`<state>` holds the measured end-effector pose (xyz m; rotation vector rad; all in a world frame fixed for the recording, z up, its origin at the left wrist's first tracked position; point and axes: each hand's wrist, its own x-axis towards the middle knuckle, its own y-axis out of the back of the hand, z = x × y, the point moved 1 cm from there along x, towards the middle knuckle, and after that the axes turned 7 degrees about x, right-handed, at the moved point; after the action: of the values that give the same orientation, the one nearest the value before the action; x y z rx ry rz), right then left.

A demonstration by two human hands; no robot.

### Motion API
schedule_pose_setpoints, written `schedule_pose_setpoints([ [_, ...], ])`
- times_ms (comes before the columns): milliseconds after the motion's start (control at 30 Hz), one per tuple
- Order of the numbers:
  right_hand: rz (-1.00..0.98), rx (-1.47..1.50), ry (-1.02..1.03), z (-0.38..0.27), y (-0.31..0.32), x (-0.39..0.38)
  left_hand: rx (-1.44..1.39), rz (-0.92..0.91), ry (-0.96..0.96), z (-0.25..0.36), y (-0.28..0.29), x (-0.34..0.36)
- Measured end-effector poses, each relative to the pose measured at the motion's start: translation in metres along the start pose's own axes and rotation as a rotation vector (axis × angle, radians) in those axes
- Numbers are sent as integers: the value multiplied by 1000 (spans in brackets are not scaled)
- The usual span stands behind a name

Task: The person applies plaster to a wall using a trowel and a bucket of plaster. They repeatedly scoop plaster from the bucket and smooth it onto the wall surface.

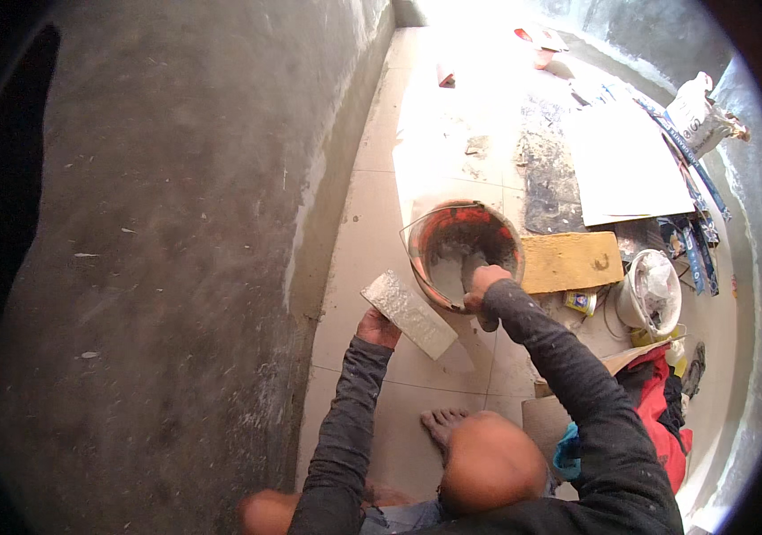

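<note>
My left hand [377, 329] is closed under a flat rectangular steel plastering trowel [410, 316], gripping it from behind. Its upturned face carries a pale, lumpy smear of wet plaster. Just to the right stands an orange bucket [516, 234], crusted with grey, its wire handle tipped to the left side. Grey plaster [446, 273] lies inside it. Over the bucket's near rim, my right hand [489, 283] is wrapped round a small trowel [472, 267] whose blade dips into the bucket. The blade's tip is hard to make out against the plaster.
A dark plastered wall [185, 232] rises close on my left. Right of the bucket are a yellow block [571, 261], a small tub [581, 303] and a white bucket [629, 303] holding crumpled plastic. Farther off lie a white board [632, 165] and a white sack [700, 118].
</note>
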<state>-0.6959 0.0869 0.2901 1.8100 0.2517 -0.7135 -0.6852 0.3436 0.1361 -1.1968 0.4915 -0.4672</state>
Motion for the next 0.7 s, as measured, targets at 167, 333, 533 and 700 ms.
schedule_pose_setpoints([
  [167, -200, -301, 50, 20, 8, 47, 212, 143, 66, -20, -21, -2],
  [333, 130, -508, 217, 59, 60, 29, 204, 3, 145, -32, -42, 5],
  [533, 139, -589, 323, 42, 106, -7, 351, 74, 119, -42, -56, 4],
  [700, 328, -569, 452, 35, 71, 25, 193, 24, 114, -47, -44, 20],
])
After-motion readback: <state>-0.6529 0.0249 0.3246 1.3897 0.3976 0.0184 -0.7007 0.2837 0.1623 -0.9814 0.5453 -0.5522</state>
